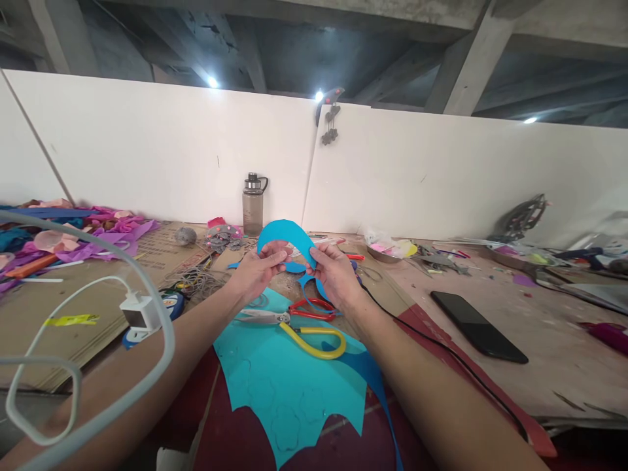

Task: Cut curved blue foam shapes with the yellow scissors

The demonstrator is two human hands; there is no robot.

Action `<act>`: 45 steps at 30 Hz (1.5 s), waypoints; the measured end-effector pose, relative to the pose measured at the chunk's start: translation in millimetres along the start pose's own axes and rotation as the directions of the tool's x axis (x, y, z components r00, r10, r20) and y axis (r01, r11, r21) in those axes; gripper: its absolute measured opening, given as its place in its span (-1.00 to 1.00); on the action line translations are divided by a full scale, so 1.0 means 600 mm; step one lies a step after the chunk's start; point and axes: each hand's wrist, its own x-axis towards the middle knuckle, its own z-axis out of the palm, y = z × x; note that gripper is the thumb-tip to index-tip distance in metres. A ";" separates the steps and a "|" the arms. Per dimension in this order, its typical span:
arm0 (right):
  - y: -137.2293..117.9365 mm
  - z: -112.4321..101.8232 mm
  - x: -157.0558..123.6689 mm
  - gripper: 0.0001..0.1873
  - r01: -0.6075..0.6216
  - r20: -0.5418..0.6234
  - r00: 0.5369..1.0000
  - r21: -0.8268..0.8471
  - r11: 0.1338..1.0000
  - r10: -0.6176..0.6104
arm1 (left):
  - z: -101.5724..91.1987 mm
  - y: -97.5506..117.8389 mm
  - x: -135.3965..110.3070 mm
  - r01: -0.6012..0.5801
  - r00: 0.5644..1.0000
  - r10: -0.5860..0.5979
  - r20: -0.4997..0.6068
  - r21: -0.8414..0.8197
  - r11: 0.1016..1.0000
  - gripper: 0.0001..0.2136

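A curved strip of blue sheet material (pixel 283 230) arches between my two hands above the work surface. My left hand (pixel 265 267) pinches its left end, and my right hand (pixel 334 271) grips its right end. Below them lies a larger turquoise sheet (pixel 289 386) with scalloped cut edges and drawn outlines. Scissors with one red and one yellow handle (pixel 314 343) rest on that sheet, their blades pointing left. A darker blue strip (pixel 366 367) curls down beside my right forearm. Small blue scraps (pixel 307 282) lie under my hands.
A grey bottle (pixel 252 206) stands by the white partition (pixel 171 150). At left are a pile of coloured scraps (pixel 98 229), a white charger with a cable (pixel 140 311) and a tape measure (pixel 173 304). On the right lie a black phone (pixel 478 325) and a dark cord (pixel 451 350).
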 end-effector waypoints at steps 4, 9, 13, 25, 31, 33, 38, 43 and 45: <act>0.009 0.005 -0.002 -0.63 0.017 0.043 0.999 -0.053 0.998 -0.015 | 0.006 -0.005 0.002 -0.054 0.998 0.055 -0.028 0.022 0.998 -0.77; 0.014 0.008 -0.005 -0.62 0.053 0.114 0.993 -0.130 0.990 -0.039 | 0.016 0.000 0.006 -0.073 0.997 0.075 -0.025 0.057 0.996 -0.72; 0.002 -0.002 -0.004 -0.61 0.082 0.178 0.984 -0.301 0.950 -0.029 | 0.025 0.029 0.024 -0.162 0.978 0.163 -0.132 0.018 0.987 -0.71; -0.051 -0.008 -0.063 -0.34 0.603 0.452 0.673 -0.793 -0.080 0.586 | 0.091 0.105 0.080 -0.302 0.932 0.278 -0.234 -0.072 0.951 -0.77; -0.041 -0.008 -0.055 -0.24 0.643 0.484 0.638 -0.763 -0.069 0.599 | 0.112 0.130 0.126 -0.307 0.940 0.274 -0.205 -0.152 0.939 -0.80; -0.039 -0.013 -0.051 -0.26 0.648 0.519 0.633 -0.762 -0.026 0.574 | 0.114 0.145 0.137 -0.318 0.941 0.284 -0.184 -0.191 0.929 -0.80; -0.024 -0.015 -0.051 -0.17 0.608 0.574 0.660 -0.787 0.104 0.485 | 0.099 0.171 0.141 -0.350 0.930 0.324 -0.171 -0.151 0.925 -0.78; -0.036 -0.015 -0.044 -0.51 0.566 0.580 0.729 -0.809 0.156 0.363 | 0.074 0.177 0.134 -0.394 0.907 0.373 -0.194 -0.081 0.916 -0.77; -0.042 -0.019 -0.037 -0.59 0.517 0.570 0.773 -0.820 0.244 0.280 | 0.069 0.175 0.133 -0.416 0.895 0.395 -0.208 -0.071 0.906 -0.76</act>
